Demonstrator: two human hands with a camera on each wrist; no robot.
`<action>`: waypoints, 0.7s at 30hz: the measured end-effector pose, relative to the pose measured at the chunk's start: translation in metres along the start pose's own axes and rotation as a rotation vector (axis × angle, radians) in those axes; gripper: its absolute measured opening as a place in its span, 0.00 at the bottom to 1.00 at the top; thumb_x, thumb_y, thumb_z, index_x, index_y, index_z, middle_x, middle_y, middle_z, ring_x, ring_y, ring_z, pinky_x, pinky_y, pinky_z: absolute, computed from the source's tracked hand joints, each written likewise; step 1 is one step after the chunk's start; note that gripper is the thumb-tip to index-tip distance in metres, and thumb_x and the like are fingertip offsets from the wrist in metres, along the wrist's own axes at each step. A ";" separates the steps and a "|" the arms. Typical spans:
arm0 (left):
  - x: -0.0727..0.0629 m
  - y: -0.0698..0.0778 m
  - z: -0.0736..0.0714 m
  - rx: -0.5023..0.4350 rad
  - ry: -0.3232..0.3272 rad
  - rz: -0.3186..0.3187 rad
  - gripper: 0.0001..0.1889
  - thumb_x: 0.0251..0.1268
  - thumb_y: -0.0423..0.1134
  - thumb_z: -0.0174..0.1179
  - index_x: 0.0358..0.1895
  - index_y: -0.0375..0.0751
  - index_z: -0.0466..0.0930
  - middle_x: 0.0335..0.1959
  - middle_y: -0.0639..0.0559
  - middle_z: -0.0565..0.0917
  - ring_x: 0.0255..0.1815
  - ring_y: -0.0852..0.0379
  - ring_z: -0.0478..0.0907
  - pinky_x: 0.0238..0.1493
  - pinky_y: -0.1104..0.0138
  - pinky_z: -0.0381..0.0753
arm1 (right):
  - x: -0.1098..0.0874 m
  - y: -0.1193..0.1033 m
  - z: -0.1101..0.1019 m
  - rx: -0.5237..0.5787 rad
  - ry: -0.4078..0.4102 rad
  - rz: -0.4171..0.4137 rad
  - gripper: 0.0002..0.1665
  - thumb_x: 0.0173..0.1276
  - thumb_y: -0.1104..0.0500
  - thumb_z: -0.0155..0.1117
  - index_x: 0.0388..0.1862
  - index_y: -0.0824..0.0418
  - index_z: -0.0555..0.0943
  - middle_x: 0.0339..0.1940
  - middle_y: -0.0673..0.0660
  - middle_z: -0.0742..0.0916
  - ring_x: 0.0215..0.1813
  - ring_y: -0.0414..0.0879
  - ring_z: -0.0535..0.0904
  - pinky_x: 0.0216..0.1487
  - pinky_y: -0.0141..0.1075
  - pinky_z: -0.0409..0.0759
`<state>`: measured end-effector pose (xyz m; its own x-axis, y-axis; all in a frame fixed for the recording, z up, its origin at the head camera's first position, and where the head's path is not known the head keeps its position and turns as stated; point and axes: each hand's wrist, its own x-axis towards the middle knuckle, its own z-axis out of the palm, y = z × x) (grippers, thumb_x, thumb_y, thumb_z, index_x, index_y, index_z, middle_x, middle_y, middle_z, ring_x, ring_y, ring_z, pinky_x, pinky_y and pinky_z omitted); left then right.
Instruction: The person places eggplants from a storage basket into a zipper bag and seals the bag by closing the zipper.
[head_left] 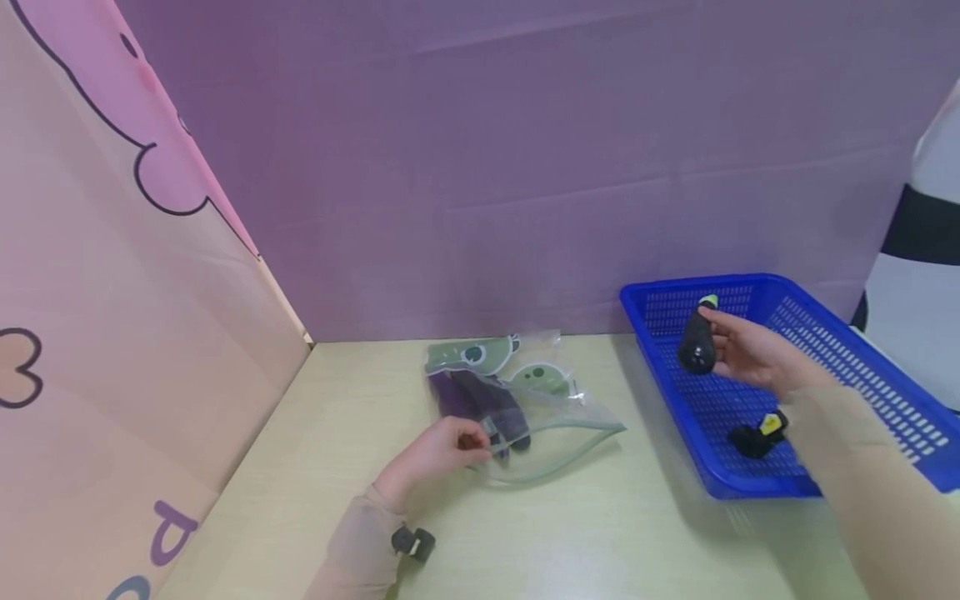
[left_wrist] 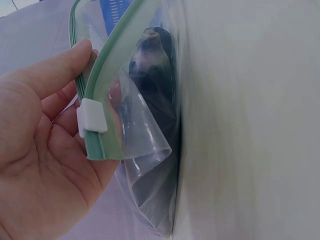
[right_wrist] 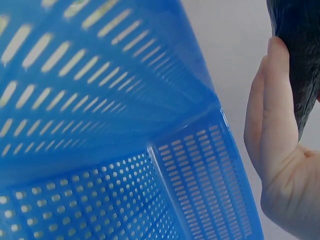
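blue plastic forms the basket [head_left: 750,485] on the desk [head_left: 255,533]. head view: the right hand [head_left: 753,358] holds a dark vegetable [head_left: 699,342] up by the basket; the left hand [head_left: 442,454] pinches the clear bag [head_left: 553,408], lying on the desk, by its mouth. caution: if the left fingers slip, the limp mouth may sag closed.

left wrist view: a white slider [left_wrist: 92,116] near the end of the green zip strip [left_wrist: 109,50], unclear from the head; the bagged piece [left_wrist: 152,90] may snag the film.

right wrist view: wrinkled skin on the held vegetable, unresolved elsewhere; a loosened grip may drop it.
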<state>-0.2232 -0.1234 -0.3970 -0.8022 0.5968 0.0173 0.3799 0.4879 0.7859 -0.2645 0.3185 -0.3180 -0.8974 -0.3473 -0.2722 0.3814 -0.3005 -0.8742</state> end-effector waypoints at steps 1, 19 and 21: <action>0.000 0.000 0.000 -0.003 0.000 0.002 0.02 0.60 0.32 0.62 0.33 0.36 0.82 0.29 0.49 0.83 0.29 0.66 0.75 0.33 0.74 0.78 | 0.000 0.000 0.001 0.005 0.004 0.001 0.18 0.76 0.49 0.42 0.37 0.57 0.76 0.35 0.52 0.81 0.38 0.43 0.81 0.41 0.34 0.83; -0.001 0.001 0.000 -0.009 0.002 0.008 0.03 0.60 0.32 0.62 0.33 0.36 0.82 0.30 0.48 0.83 0.30 0.65 0.75 0.34 0.74 0.78 | -0.002 -0.005 0.027 0.055 0.057 0.007 0.20 0.74 0.47 0.46 0.55 0.57 0.59 0.39 0.51 0.79 0.40 0.43 0.79 0.44 0.35 0.83; -0.001 0.002 0.000 -0.014 0.002 0.008 0.03 0.59 0.32 0.62 0.33 0.36 0.82 0.30 0.48 0.83 0.30 0.64 0.75 0.34 0.74 0.78 | -0.002 -0.005 0.031 0.066 0.056 0.008 0.21 0.73 0.47 0.46 0.56 0.57 0.57 0.39 0.51 0.78 0.41 0.43 0.78 0.44 0.35 0.83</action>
<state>-0.2220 -0.1232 -0.3954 -0.8003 0.5991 0.0251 0.3800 0.4743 0.7941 -0.2575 0.2937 -0.3007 -0.9044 -0.3004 -0.3030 0.4010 -0.3561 -0.8440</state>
